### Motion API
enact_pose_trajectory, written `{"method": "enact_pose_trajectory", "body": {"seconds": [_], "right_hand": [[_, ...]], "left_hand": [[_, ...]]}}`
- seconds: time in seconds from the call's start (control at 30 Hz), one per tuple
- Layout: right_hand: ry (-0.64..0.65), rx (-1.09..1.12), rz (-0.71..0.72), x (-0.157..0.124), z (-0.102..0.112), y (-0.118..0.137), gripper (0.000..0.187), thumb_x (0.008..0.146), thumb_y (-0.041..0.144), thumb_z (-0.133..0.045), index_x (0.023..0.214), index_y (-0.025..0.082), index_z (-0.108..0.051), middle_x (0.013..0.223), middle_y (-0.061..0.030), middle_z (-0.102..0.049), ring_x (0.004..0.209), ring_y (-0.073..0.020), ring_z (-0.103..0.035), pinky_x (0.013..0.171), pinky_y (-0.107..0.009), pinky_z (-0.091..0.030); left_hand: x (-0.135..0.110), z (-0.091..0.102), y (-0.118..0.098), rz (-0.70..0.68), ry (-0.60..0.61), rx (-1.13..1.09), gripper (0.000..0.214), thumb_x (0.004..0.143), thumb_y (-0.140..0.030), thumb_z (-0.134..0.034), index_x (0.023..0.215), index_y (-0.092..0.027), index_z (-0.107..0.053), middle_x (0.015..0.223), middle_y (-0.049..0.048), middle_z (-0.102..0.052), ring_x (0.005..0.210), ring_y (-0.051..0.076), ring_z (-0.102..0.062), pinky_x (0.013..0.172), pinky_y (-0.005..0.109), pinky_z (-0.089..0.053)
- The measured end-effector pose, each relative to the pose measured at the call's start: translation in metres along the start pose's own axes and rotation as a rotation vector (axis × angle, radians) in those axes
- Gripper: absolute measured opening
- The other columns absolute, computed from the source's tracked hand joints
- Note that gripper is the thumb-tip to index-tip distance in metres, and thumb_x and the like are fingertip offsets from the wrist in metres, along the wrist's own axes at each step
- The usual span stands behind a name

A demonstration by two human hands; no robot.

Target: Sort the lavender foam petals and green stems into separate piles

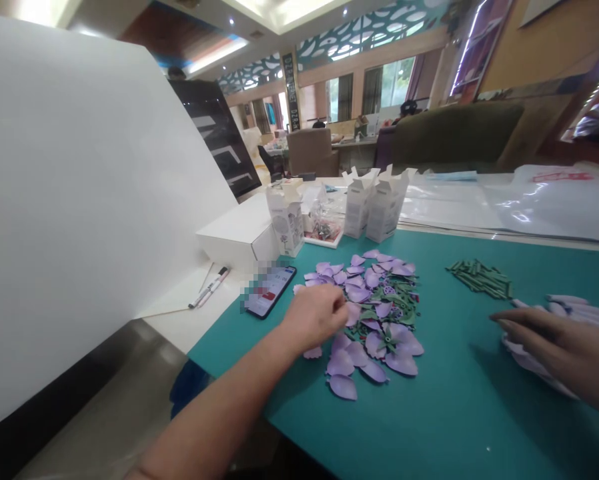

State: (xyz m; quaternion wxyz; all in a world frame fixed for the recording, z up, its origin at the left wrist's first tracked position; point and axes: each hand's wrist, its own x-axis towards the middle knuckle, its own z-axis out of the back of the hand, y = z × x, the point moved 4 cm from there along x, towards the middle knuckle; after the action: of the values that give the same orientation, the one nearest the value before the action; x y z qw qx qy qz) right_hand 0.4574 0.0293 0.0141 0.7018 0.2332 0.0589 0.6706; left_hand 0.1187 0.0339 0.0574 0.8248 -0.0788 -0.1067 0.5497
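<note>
My left hand (317, 312) is over the left side of a heap of purple plastic flower petals (357, 293), its fingers curled in. A pinkish petal (352, 313) shows right by its fingertips; whatever the fingers grip is hidden. Green plastic leaf and stem parts (404, 300) lie among the petals. Near the front of the heap, a green star-shaped piece (388, 340) sits amid several petals. At the right, my right hand (544, 343) reaches over a pile of pale lavender petals (579, 310), fingers stretched out. Part of that pile is covered by the hand.
Green sticks (482, 279) lie behind my right hand on the teal mat (444, 413). A phone (271, 291) and marker pens (210, 288) are at the left. White cartons (382, 210), a small tray (324, 233) and plastic bags (559, 200) line the back.
</note>
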Motion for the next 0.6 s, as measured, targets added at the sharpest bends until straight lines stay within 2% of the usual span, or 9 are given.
{"method": "enact_pose_trajectory", "body": {"seconds": [0.1,0.2,0.27,0.43,0.53,0.6], "right_hand": [[0.215,0.298,0.022,-0.013,-0.011,0.041,0.043,0.070,0.063,-0.050,0.086,0.032,-0.074,0.087,-0.0031,-0.076,0.077,-0.0265,-0.071,0.064,-0.034,-0.056],[0.324,0.458,0.112,-0.028,-0.020,0.078,0.047,0.071,0.065,-0.053,0.096,0.030,-0.071,0.082,-0.0041,-0.074,0.073,-0.0251,-0.070,0.059,-0.032,-0.056],[0.360,0.534,0.174,-0.036,-0.026,0.091,0.047,0.073,0.064,-0.055,0.099,0.028,-0.069,0.076,-0.0038,-0.072,0.067,-0.0227,-0.068,0.056,-0.030,-0.055],[0.338,0.614,0.186,-0.039,-0.036,0.090,0.042,0.076,0.061,-0.058,0.095,0.024,-0.067,0.078,-0.0045,-0.071,0.072,-0.0219,-0.066,0.059,-0.029,-0.053],[0.326,0.565,0.164,-0.032,-0.028,0.080,0.042,0.079,0.060,-0.055,0.094,0.023,-0.068,0.074,-0.0041,-0.069,0.070,-0.0209,-0.064,0.059,-0.030,-0.051],[0.297,0.516,0.132,-0.024,-0.016,0.067,0.041,0.080,0.057,-0.054,0.096,0.023,-0.069,0.074,-0.0046,-0.069,0.068,-0.0204,-0.063,0.058,-0.030,-0.049]], "left_hand": [[0.008,-0.009,-0.026,-0.108,0.013,-0.132,0.013,0.082,-0.022,-0.054,0.071,-0.018,-0.058,0.075,0.0010,-0.066,0.070,0.015,-0.057,0.062,0.027,-0.038],[0.013,-0.019,-0.052,-0.203,0.030,-0.188,0.014,0.082,-0.024,-0.055,0.071,-0.018,-0.060,0.075,0.0010,-0.067,0.070,0.016,-0.058,0.060,0.027,-0.037],[0.015,-0.024,-0.064,-0.251,0.041,-0.201,0.014,0.084,-0.024,-0.055,0.073,-0.018,-0.062,0.077,0.0013,-0.068,0.072,0.016,-0.060,0.060,0.028,-0.038],[0.018,-0.031,-0.077,-0.357,0.070,-0.234,0.019,0.090,-0.030,-0.054,0.079,-0.018,-0.065,0.082,0.0033,-0.070,0.078,0.017,-0.061,0.066,0.028,-0.041],[0.022,-0.029,-0.071,-0.356,0.066,-0.342,0.024,0.092,-0.031,-0.051,0.076,-0.018,-0.064,0.079,0.0019,-0.068,0.076,0.015,-0.060,0.067,0.025,-0.042],[0.027,-0.027,-0.059,-0.284,0.044,-0.419,0.026,0.092,-0.031,-0.049,0.074,-0.018,-0.062,0.075,0.0005,-0.065,0.071,0.013,-0.057,0.064,0.024,-0.041]]}}
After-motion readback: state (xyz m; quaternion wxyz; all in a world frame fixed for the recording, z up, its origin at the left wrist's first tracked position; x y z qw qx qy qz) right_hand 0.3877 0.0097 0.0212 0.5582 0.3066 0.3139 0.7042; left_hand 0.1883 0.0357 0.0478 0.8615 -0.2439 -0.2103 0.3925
